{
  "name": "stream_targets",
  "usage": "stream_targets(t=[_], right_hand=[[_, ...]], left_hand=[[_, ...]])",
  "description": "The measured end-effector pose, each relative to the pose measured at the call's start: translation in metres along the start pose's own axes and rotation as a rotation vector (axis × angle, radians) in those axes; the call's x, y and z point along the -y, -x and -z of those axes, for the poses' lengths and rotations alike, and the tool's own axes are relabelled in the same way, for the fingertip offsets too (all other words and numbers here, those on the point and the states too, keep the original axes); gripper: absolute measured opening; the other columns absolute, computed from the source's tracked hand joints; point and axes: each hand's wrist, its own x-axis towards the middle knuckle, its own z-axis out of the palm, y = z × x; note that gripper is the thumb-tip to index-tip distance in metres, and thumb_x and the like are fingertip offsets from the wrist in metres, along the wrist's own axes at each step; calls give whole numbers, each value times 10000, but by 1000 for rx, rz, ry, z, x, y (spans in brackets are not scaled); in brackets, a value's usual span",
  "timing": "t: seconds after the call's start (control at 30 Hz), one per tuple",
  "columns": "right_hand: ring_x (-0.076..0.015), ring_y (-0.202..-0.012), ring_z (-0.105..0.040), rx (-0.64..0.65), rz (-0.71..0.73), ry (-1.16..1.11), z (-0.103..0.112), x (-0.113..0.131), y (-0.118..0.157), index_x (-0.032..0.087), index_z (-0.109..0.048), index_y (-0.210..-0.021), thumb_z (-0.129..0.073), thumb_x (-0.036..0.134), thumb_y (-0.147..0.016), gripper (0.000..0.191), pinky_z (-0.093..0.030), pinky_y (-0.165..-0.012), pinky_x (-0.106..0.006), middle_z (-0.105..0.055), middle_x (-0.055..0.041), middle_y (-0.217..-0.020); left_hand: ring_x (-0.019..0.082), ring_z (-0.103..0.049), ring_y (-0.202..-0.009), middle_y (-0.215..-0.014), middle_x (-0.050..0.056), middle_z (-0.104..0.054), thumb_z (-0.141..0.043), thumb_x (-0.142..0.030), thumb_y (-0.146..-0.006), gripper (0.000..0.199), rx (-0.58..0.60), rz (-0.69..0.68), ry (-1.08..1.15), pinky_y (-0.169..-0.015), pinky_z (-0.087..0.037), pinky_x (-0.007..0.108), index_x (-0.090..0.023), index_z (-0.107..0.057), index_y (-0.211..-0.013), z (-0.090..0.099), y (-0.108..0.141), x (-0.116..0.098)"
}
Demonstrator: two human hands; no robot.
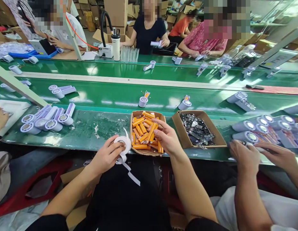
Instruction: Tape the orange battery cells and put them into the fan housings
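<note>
Tape roll [127, 143] held in left hand [107, 154], fingers at its centre hole, loose strip [133, 179] hanging on the near side. Right hand [170, 138] over carton [149, 153] of orange cylinders [139, 121]; thumb and index finger narrow about one cylinder's far end, whether gripping cannot be told. Carton sits at near edge of green table [110, 120], left of a second box [179, 128] with black parts [197, 128]. Handling, judged: pinch one cylinder squarely, lift straight clear of its crossed neighbours, keep strip away from carton. Writing: no brand or label legible.
</note>
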Motion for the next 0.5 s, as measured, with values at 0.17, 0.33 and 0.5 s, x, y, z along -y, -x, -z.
stream_targets(t=[0.17,0.33,0.5], right_hand=[[-192,-878,-762,-117,126,-75,-16,-1,24,253,-598,-904,-939,380,-740,399,-642,-787,-343,-787,-5,-964],[-234,-964,-779,-314,329,72,-29,-18,42,243,-579,-870,-910,342,-795,354,-627,-920,-440,-798,-36,-958],[-225,-923,-779,-441,298,-16,-61,-46,61,243,-549,-843,-879,403,-821,367,-640,-885,-430,-793,-43,-957]], left_hand=[[328,-539,-1400,-1167,118,-731,-588,-2,-958,347,48,-43,-9,-1142,-557,570,-147,-656,-1266,-6,0,-7],[348,-486,-1467,-1184,110,-739,-558,-11,-986,336,89,-72,-16,-1123,-579,540,-152,-678,-1267,-9,-3,-17],[324,-467,-1497,-1188,95,-746,-599,-37,-988,294,101,-109,1,-1180,-547,481,-140,-692,-1248,-14,-9,-24]])
